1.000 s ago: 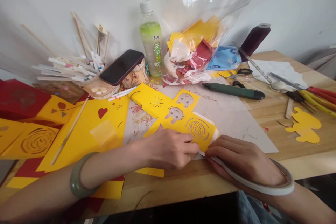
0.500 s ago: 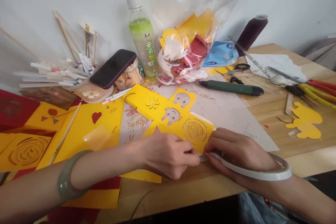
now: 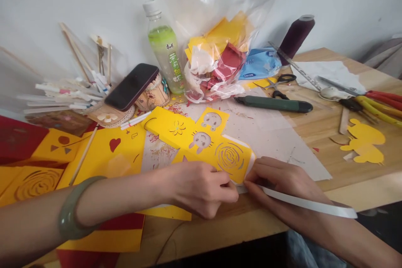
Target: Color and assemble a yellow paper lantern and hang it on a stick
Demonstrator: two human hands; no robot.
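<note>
A yellow paper cutout (image 3: pixel 180 144) with a spiral, rabbit faces and a flower cut through it lies in front of me. White strips edge its right-hand panel. My left hand (image 3: pixel 204 188), a green bangle on its wrist, is curled closed over the near edge; what its fingertips pinch is hidden. My right hand (image 3: pixel 282 180) is at the panel's near right corner, thumb and forefinger pinched on white tape. The roll of white tape (image 3: pixel 314 204) rests against this hand and wrist, seen nearly edge-on.
Behind stand a drink bottle (image 3: pixel 165 50), a clear bag of paper scraps (image 3: pixel 216 58) and a phone (image 3: pixel 132 86) on decorated pots. A green cutter (image 3: pixel 276 104), scissors (image 3: pixel 278 86) and pliers (image 3: pixel 381 106) lie right. Yellow sheets (image 3: pixel 106 163) spread left.
The tape roll on my right wrist has tilted from an open ring to a thin band. White edging shows more at the panel's right side. My left hand has barely moved.
</note>
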